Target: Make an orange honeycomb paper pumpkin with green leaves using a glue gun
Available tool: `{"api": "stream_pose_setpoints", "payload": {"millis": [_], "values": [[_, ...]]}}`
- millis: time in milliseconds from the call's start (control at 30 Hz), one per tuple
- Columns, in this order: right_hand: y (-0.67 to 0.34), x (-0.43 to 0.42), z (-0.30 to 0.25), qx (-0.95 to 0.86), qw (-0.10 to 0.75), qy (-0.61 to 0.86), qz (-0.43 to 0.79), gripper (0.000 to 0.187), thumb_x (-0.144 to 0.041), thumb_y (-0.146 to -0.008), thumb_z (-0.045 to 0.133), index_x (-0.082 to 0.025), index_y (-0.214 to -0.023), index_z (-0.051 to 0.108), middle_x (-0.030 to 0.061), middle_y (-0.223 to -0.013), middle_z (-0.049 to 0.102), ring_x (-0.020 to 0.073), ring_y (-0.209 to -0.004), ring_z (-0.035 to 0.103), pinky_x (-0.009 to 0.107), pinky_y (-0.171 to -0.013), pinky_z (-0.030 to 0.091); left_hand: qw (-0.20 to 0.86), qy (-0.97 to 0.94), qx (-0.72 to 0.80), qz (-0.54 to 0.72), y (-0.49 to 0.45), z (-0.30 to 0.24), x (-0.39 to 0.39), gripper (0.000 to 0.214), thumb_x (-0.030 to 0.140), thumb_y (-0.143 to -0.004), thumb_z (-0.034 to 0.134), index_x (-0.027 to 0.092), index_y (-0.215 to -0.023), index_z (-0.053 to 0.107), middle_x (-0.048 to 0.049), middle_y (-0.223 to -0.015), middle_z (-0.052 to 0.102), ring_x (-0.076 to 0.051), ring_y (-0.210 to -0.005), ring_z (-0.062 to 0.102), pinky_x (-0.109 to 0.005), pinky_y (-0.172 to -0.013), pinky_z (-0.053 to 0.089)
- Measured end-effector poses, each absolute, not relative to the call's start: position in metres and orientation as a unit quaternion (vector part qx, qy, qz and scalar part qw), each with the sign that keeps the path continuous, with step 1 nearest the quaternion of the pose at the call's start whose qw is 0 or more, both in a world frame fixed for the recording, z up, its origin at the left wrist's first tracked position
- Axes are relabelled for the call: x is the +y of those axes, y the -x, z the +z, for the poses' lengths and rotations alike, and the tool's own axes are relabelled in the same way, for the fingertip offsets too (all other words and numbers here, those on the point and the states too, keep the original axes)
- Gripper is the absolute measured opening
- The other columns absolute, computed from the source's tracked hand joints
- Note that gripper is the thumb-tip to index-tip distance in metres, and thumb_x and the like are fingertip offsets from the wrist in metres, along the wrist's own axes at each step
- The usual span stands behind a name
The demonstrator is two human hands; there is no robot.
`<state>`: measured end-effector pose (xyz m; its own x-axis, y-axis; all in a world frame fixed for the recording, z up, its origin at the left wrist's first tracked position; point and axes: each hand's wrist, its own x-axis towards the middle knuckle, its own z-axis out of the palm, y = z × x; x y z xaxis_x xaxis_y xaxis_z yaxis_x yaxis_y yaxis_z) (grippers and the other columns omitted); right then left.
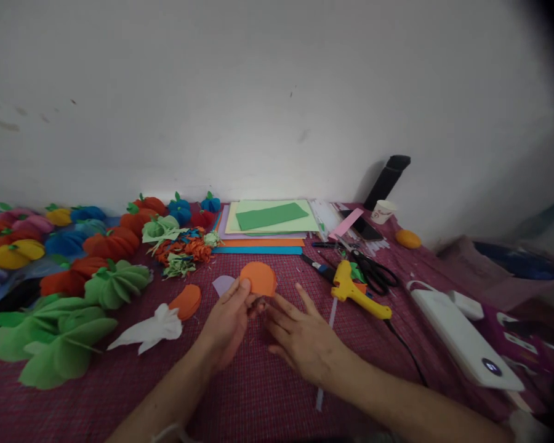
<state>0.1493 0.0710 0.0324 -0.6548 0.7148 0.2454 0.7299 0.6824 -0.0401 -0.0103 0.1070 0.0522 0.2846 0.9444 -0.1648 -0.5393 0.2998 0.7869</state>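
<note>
Had 2 bare hands close together over the maroon checked cloth (pixel 240 400): pinched a round orange paper disc (pixel 258 278) at the lower left edge with the left hand (pixel 233 311), thumb on top, and held the right hand (pixel 300 335) loosely spread by the lower right edge. Couldn't tell if touching there. Looked super light, kinda bendy, probably easy to crease, so best to grip gently by the rim. Saw a yellow plastic glue gun (pixel 357 292) just right of the right hand, its black cord (pixel 409 351) near the forearm, a likely snag. Also spotted black-handled scissors (pixel 382 271) beyond, plus 1 crumpled white tissue (pixel 159 329) against folded orange paper semicircles (pixel 187 301) off left.
</note>
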Motion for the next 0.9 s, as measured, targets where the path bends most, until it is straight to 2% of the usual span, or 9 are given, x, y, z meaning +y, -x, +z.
{"api": "stream_pose_setpoints", "payload": {"millis": [167, 300, 500, 633, 700, 767, 833, 900], "values": [[-0.148, 0.07, 0.033, -0.908, 0.116, 0.401, -0.022, 0.039, -0.04, -0.09, 0.043, -0.018, -0.122, 0.049, 0.0055, -0.126, 0.055, 0.0199, -0.131, 0.026, 0.05, -0.108, -0.012, 0.749, -0.315, 0.335, 0.476, 0.009, 0.049, 0.107, 0.016, 0.031, -0.079, 0.059, 0.017, -0.086, 0.055, -0.0007, -0.073, 0.062, -0.013, -0.07, 0.055, -0.027, -0.071, 0.04], [-0.15, 0.071, 0.031, -0.908, 0.119, 0.4, -0.018, 0.037, -0.039, -0.089, 0.045, -0.018, -0.12, 0.051, 0.0054, -0.124, 0.057, 0.021, -0.128, 0.03, 0.05, -0.107, -0.015, 0.745, -0.34, 0.351, 0.454, 0.005, 0.046, 0.104, 0.02, 0.037, -0.078, 0.059, 0.017, -0.08, 0.054, 0.003, -0.061, 0.051, -0.012, -0.066, 0.05, -0.026, -0.064, 0.035], [-0.152, 0.074, 0.021, -0.904, 0.127, 0.408, 0.011, 0.028, -0.036, -0.086, 0.053, -0.02, -0.109, 0.057, 0.002, -0.107, 0.067, 0.0195, -0.114, 0.048, 0.049, -0.106, -0.017, 0.738, -0.406, 0.347, 0.412, 0.0, 0.039, 0.098, 0.022, 0.038, -0.083, 0.054, 0.017, -0.077, 0.055, 0.003, -0.064, 0.046, -0.01, -0.061, 0.042, -0.025, -0.06, 0.032], [-0.153, 0.075, 0.023, -0.906, 0.125, 0.404, 0.027, 0.022, -0.03, -0.086, 0.054, -0.022, -0.106, 0.059, 0.0022, -0.108, 0.066, 0.02, -0.114, 0.048, 0.052, -0.106, -0.014, 0.721, -0.439, 0.348, 0.408, 0.002, 0.037, 0.098, 0.022, 0.038, -0.084, 0.052, 0.017, -0.081, 0.058, 0.0012, -0.07, 0.05, -0.01, -0.064, 0.042, -0.024, -0.061, 0.033], [-0.155, 0.077, 0.029, -0.897, 0.142, 0.416, 0.036, 0.022, -0.027, -0.086, 0.054, -0.023, -0.107, 0.058, 0.0029, -0.112, 0.064, 0.0215, -0.118, 0.044, 0.055, -0.106, -0.008, 0.713, -0.433, 0.347, 0.428, 0.003, 0.038, 0.101, 0.02, 0.037, -0.083, 0.053, 0.018, -0.086, 0.059, 0.0001, -0.078, 0.055, -0.01, -0.069, 0.045, -0.024, -0.065, 0.035], [-0.158, 0.078, 0.036, -0.874, 0.185, 0.446, 0.062, 0.028, -0.028, -0.083, 0.056, -0.024, -0.111, 0.057, 0.0037, -0.115, 0.062, 0.0236, -0.12, 0.04, 0.055, -0.106, 0.005, 0.698, -0.421, 0.352, 0.46, 0.004, 0.041, 0.104, 0.017, 0.035, -0.082, 0.055, 0.019, -0.085, 0.061, 0.0001, -0.083, 0.058, -0.01, -0.073, 0.047, -0.023, -0.07, 0.036], [-0.161, 0.08, 0.042, -0.835, 0.241, 0.48, 0.119, 0.035, -0.034, -0.079, 0.061, -0.022, -0.111, 0.057, 0.0057, -0.112, 0.062, 0.0249, -0.114, 0.044, 0.049, -0.1, 0.026, 0.682, -0.41, 0.362, 0.486, 0.005, 0.043, 0.106, 0.015, 0.033, -0.079, 0.059, 0.018, -0.08, 0.062, 0.0005, -0.082, 0.06, -0.01, -0.074, 0.049, -0.023, -0.072, 0.037], [-0.164, 0.083, 0.044, -0.786, 0.293, 0.506, 0.199, 0.039, -0.042, -0.074, 0.065, -0.019, -0.105, 0.06, 0.007, -0.101, 0.064, 0.0235, -0.099, 0.053, 0.039, -0.086, 0.04, 0.68, -0.403, 0.365, 0.492, 0.006, 0.043, 0.107, 0.016, 0.033, -0.078, 0.06, 0.017, -0.078, 0.063, 0.0001, -0.08, 0.062, -0.011, -0.072, 0.05, -0.023, -0.072, 0.038]]}}
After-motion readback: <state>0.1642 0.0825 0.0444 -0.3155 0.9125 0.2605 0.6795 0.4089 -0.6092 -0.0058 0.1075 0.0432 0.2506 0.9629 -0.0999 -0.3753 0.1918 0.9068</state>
